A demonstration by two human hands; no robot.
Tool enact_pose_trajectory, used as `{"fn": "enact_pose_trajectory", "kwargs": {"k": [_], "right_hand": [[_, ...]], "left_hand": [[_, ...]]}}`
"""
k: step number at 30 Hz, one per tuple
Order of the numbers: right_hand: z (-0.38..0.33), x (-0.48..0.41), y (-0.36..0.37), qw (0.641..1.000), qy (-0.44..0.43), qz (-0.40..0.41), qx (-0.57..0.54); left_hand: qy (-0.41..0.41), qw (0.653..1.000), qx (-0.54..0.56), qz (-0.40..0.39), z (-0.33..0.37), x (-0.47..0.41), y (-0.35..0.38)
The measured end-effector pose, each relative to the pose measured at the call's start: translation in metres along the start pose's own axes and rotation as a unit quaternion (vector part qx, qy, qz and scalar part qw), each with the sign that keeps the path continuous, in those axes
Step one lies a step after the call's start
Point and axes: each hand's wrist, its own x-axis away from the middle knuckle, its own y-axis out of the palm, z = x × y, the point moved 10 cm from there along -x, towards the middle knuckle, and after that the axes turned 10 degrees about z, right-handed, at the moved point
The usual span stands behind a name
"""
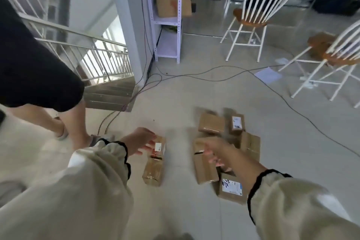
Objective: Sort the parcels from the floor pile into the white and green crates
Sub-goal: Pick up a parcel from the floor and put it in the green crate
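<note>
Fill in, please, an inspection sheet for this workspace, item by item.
Surface: pale grey smooth floor.
Job's things: pile of brown cardboard parcels; two more taped brown parcels lie apart, left of it; crates not seen.
Clutter: white paper sheet on floor.
Grips: left hand open at the separate parcels; right hand open over the pile, blurred.
Cables: thin black cables cross the floor.
Surroundings: white metal shelf rack, white spindle-back chairs, steel stair railing, another person's legs.

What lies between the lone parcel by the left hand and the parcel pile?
Only bare floor separates the lone parcel from the parcel pile, as the head view shows.
</note>
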Motion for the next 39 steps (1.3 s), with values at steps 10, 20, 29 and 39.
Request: {"fn": "enact_pose_trajectory", "kwargs": {"k": [10,20,29,39], "right_hand": [[0.089,-0.241,0.243,0.994,0.006,-0.097,0.049],[0.151,-0.419,0.444,0.993,-0.03,-0.115,-0.02],[0.201,-0.436,0.42,0.975,0.056,-0.191,-0.103],[0.255,-0.481,0.359,0.984,0.106,-0.061,-0.131]], "left_hand": [[-0.071,0.997,0.014,0.037,-0.217,-0.235,0.129],[-0.061,0.99,0.106,0.072,-0.371,-0.412,0.204],[-0.035,0.993,0.105,-0.031,-0.356,-0.413,0.245],[-0.094,0.995,0.031,-0.002,-0.386,-0.426,0.303]]}}
